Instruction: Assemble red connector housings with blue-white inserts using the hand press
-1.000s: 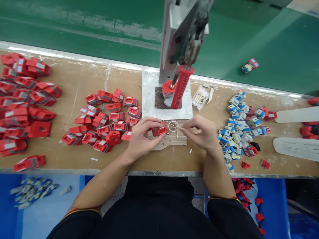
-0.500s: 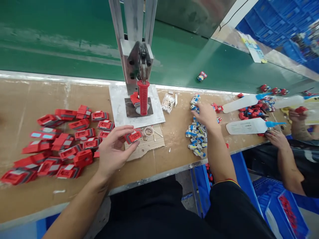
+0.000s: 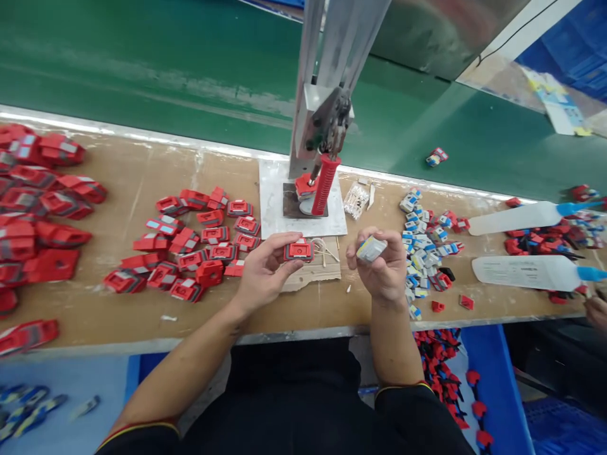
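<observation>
Between the thumb and fingers of my left hand [image 3: 265,272] is a red plastic toy part [image 3: 298,251] with a grey edge, its recessed side facing up. My right hand [image 3: 383,272] pinches a small grey-white toy part [image 3: 370,249] with a yellow edge, a short way to the right of the red one. The two parts are apart. Left of my left hand lies a pile of similar red parts [image 3: 183,243]. Just beyond my right hand is a heap of grey, blue and yellow parts [image 3: 417,230].
A hand press with a red handle [image 3: 327,183] stands on a metal plate [image 3: 272,215]. Cotton swabs [image 3: 356,201] lie beside it. Two bottles with blue tips [image 3: 521,272] rest at right. More red parts [image 3: 61,196] fill the far left. A co-worker's hand [image 3: 596,308] shows at the right edge.
My right hand has come back from the grey and blue heap with a grey-white part in its fingers. My left hand still holds the red part. The view has shifted left.
</observation>
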`<state>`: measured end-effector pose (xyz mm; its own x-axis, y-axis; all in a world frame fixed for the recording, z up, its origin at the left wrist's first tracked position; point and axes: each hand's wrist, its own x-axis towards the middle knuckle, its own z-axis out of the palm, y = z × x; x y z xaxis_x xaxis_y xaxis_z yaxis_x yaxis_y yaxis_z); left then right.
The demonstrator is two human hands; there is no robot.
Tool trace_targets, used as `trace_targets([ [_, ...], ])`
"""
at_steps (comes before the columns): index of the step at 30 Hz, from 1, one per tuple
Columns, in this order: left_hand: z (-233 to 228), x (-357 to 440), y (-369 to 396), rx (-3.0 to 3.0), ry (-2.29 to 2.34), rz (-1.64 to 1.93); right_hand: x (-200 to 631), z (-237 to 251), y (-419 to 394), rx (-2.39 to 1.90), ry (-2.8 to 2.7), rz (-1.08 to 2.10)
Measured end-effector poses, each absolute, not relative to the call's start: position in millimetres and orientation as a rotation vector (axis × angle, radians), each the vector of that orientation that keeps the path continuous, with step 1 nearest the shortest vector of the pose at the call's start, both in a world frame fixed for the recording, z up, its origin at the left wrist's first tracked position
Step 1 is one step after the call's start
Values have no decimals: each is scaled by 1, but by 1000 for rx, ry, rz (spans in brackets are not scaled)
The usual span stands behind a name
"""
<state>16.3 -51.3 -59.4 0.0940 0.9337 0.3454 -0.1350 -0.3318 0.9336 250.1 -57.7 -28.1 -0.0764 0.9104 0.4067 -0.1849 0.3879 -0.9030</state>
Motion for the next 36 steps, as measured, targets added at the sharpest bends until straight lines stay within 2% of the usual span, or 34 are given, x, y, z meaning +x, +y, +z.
trace_targets([
  [3, -61, 17, -53, 1378, 809, 1405, 228, -33, -57, -678, -1292, 1119],
  [10, -60, 18, -54, 1377, 803, 1414, 224, -29, -59, -780, -1406, 985],
  [16, -55, 16, -52, 1556, 879, 1434, 214, -7, -67, -1027, -1816, 538],
  [19, -52, 14, -51, 1601, 905, 1410, 210, 0, -62, -974, -1945, 385],
  [27, -43, 1, -50, 1458, 688, 1118, 219, 9, -56, -716, -2074, 406],
  [36, -37, 6, -57, 930, 586, 847, 214, 12, -52, -518, -2350, 271],
])
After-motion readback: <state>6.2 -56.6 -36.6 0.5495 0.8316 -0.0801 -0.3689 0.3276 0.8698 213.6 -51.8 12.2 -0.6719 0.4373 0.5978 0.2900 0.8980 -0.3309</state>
